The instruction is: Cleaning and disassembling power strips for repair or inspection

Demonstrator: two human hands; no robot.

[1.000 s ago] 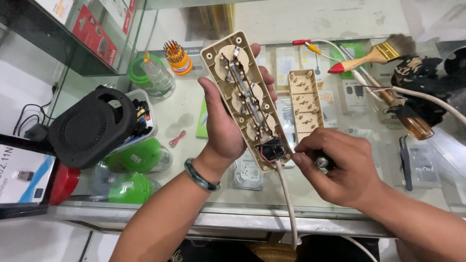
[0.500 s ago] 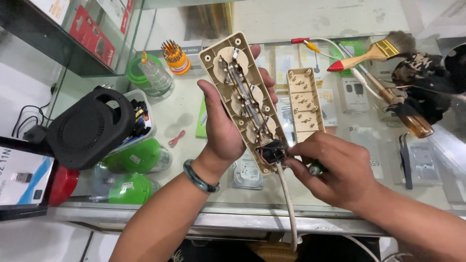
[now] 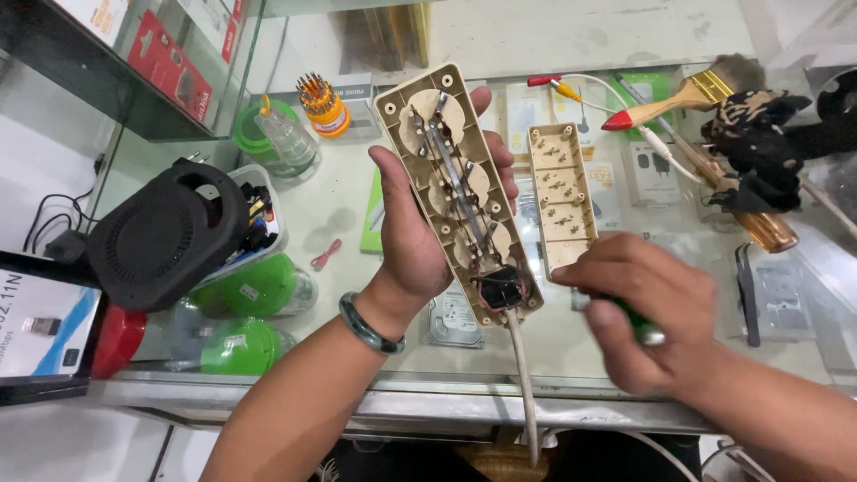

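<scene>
Head view showed you well into taking the power strip apart. Your left hand [image 3: 420, 241] held the strip's open base [image 3: 460, 192] up above the glass worktop [image 3: 571, 344], its fingers wrapped round the far long edge and the thumb pressed on the near one, so the grip was firmly closed on it. The cover [image 3: 561, 198] was already off and lay face down on the worktop just to the right of the base, so that part of the job looked done. Inside the base the round socket pieces, the metal strips and the dark switch block [image 3: 500, 290] were all still seated, so I judged the inner work was left to do.

The base's long axis ran from upper left to lower right, away from you and slightly tilted. Its cord end pointed down toward you, with the pale cable [image 3: 522, 384] leaving below the switch block and dropping over the worktop's edge.

Your right hand [image 3: 656, 326] was below and right of the base, blurred, its fingers closed round a green-handled tool [image 3: 638, 323], probably a screwdriver, though I could not see the tip. That hand was clear of the base, not touching it.
</scene>
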